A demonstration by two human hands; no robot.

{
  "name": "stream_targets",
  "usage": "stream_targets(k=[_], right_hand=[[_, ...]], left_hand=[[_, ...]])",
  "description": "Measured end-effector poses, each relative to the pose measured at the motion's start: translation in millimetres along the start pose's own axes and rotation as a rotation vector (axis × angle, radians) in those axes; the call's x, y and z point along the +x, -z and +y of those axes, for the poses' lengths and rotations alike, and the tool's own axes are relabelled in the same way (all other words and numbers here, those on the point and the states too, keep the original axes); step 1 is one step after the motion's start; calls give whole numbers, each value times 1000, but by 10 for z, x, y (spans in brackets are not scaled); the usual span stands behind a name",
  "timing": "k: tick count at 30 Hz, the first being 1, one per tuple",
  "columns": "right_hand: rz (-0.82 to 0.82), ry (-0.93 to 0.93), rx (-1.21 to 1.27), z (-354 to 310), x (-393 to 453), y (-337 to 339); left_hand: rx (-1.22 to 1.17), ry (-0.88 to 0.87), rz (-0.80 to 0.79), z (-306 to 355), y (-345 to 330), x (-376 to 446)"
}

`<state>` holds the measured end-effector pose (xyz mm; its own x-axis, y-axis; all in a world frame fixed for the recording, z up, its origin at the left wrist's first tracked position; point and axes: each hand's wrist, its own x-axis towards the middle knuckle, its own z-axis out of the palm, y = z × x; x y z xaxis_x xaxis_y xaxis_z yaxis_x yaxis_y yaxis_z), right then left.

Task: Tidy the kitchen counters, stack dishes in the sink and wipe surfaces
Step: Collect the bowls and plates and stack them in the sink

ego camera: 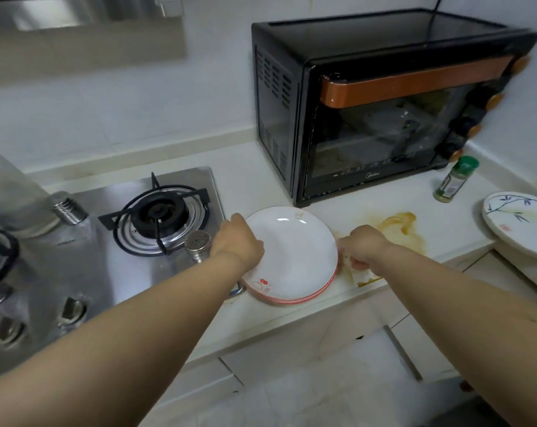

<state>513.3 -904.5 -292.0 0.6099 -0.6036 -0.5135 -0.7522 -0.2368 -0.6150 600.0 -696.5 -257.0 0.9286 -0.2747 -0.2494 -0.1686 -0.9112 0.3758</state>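
Both hands — left (239,238), right (361,246) — grip opposite rims of the stacked plates (295,257).

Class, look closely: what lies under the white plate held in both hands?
Under the white plate sits at least one more red-rimmed plate. Whatever lies beneath that stack is covered.

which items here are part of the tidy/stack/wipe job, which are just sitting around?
Job:
plates, stacked, left hand and right hand at their rims
bamboo plate, far right
spill on the counter

Lying about:
oven
spice jar
shaker
stove
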Motion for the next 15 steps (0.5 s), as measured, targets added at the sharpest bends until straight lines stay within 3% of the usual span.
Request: stream_targets(k=[7,11,15], right_hand=[[176,-61,216,488,-144,1000],[298,-200,289,1031,-262,1564],[481,-289,420,1555,-266,2139]], left_hand=[[15,-434,-240,1159,23,-113],[-34,-530,-392,1864,-312,-189],[-100,-610,-434,2660,-733,-299]])
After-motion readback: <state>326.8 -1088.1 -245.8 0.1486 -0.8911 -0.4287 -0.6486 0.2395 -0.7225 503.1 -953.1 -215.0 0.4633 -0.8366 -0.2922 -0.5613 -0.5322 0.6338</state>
